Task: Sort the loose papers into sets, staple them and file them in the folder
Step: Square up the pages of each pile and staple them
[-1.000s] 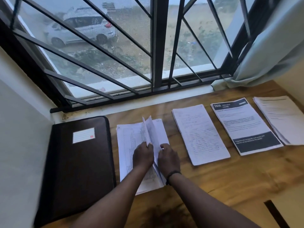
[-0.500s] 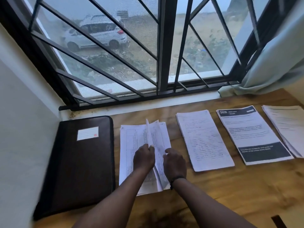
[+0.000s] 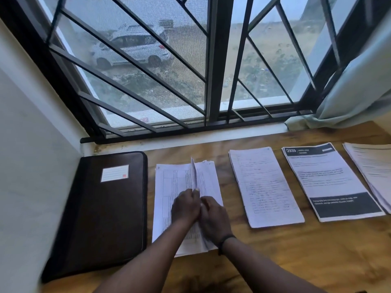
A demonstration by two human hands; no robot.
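A dark brown zip folder [image 3: 101, 210] with a white label lies closed at the left end of the wooden table [image 3: 296, 250], under the barred window [image 3: 218, 60]. Just right of it sits the table-printed paper stack [image 3: 169, 187], where both hands meet: the left hand [image 3: 185, 205] pinches a raised sheet [image 3: 193, 174] standing on edge, while the right hand [image 3: 214, 220] (a dark band on its wrist) rests curled on the pages, whether gripping I cannot tell. Further right lie a handwritten set [image 3: 264, 187], a black-banded "2939" document [image 3: 330, 180], then another printed pile [image 3: 374, 168] at the frame edge, beneath a pale curtain [image 3: 359, 85].
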